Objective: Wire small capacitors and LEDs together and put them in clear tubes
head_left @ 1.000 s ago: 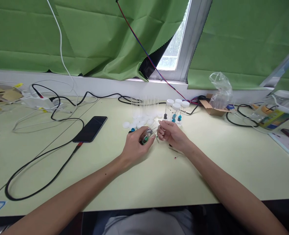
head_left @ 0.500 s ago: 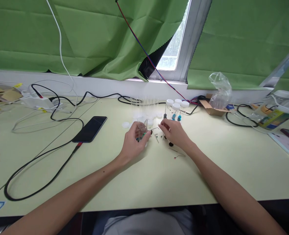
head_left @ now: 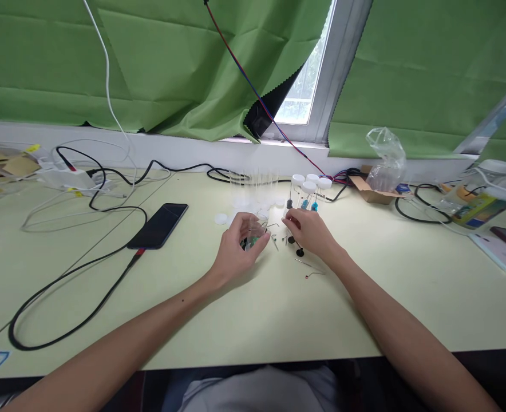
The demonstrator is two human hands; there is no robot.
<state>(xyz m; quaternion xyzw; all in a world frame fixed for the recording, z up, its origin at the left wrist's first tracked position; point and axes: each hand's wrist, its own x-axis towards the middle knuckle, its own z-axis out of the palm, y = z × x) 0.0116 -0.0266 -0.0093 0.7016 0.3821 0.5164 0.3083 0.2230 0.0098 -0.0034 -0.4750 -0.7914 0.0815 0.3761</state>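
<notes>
My left hand (head_left: 238, 249) curls around a small clear container (head_left: 256, 230) with green and dark bits in it; the fingers partly cover it. Just to the right, my right hand (head_left: 309, 230) has its fingertips pressed together low over the table, and what they hold, if anything, is too small to make out. Between the hands lie thin bent metal pieces (head_left: 274, 242). A black round piece (head_left: 300, 252) rests below my right hand, with a thin metal rod (head_left: 303, 262) and a fine copper-coloured wire (head_left: 315, 274) nearer me.
Beyond my right hand stand several white-capped clear tubes (head_left: 309, 187) with blue and dark parts inside. Open clear tubes (head_left: 253, 186) and white lids (head_left: 221, 219) are behind my left hand. A phone (head_left: 158, 226) on a black cable (head_left: 94, 257) lies left; a cardboard box (head_left: 375, 195) stands back right.
The clear container has tilted in my left hand, and my left thumb has shifted slightly right. My right fingertips have moved a little to the right.
</notes>
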